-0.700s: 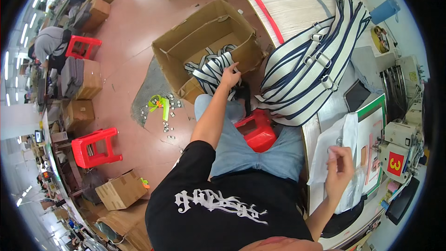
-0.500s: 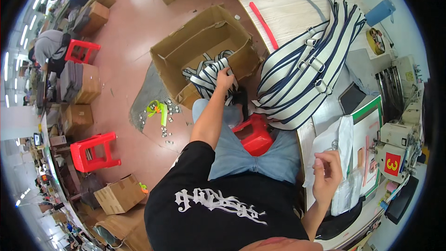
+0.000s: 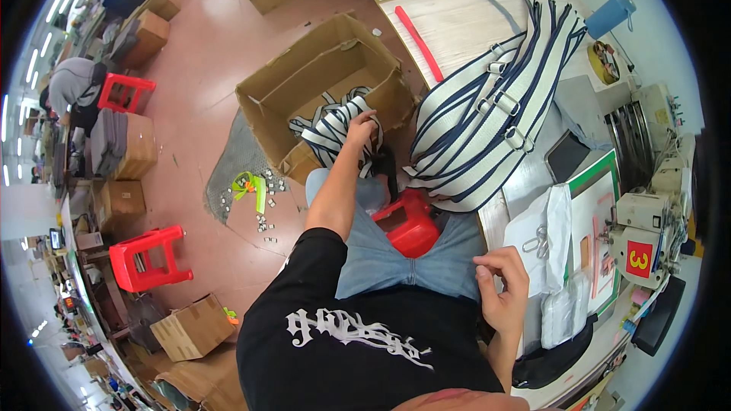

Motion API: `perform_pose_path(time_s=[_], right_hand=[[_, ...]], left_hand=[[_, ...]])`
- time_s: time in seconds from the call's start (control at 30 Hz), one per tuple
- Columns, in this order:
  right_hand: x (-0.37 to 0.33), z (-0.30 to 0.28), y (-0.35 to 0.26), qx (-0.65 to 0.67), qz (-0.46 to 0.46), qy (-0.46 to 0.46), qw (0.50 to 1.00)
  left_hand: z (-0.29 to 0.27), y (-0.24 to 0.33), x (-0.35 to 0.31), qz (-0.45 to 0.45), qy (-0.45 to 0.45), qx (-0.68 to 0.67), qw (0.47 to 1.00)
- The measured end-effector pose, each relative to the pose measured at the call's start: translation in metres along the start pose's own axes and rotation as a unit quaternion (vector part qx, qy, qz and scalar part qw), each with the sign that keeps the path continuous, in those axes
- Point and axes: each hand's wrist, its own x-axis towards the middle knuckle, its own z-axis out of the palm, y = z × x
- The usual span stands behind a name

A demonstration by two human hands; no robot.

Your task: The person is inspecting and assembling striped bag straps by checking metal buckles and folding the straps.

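My left hand (image 3: 361,131) reaches into the cardboard box (image 3: 263,80) on the floor, its fingers closed on a bundle of white and dark striped webbing straps (image 3: 333,128). Part of the grip is hidden behind the back of the hand. Beside my right thigh hovers my right hand (image 3: 502,293), empty, its fingers loosely bent and the thumb apart from them. A white plastic bag (image 3: 550,221) with metal rings (image 3: 537,242) on it lies on the table near that hand. Wider white and navy straps with metal buckles (image 3: 487,118) are heaped over the table's left edge.
A red stool (image 3: 411,222) shows between my legs; another red stool (image 3: 150,259) stands at the left. Sewing machine parts (image 3: 640,236) line the right side. On the table are a phone (image 3: 567,156) and a red strip (image 3: 419,42). Small pieces (image 3: 263,222) litter the floor.
My right hand has moved left, off the white bag toward my thigh, uncovering the metal rings. My left hand stays on the straps in the box. The whole view has shifted slightly.
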Motion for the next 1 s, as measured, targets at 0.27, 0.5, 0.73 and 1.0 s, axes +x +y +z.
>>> perform_pose_path(time_s=[0.27,0.5,0.73,1.0], right_hand=[[0.015,0.017,0.002,0.019,-0.015,-0.03,0.999],[0.063,0.083,0.016,0.096,-0.031,-0.096,0.99],[0.125,0.175,0.042,0.185,-0.05,-0.241,0.951],[0.035,0.123,0.037,0.394,0.107,-0.305,0.861]], left_hand=[[0.001,0.041,-0.016,-0.037,-0.059,0.134,0.989],[0.003,0.176,-0.161,0.087,-0.051,0.013,0.995],[0.009,0.274,-0.249,0.199,-0.071,-0.138,0.968],[-0.084,0.291,-0.14,0.272,0.131,-0.122,0.946]])
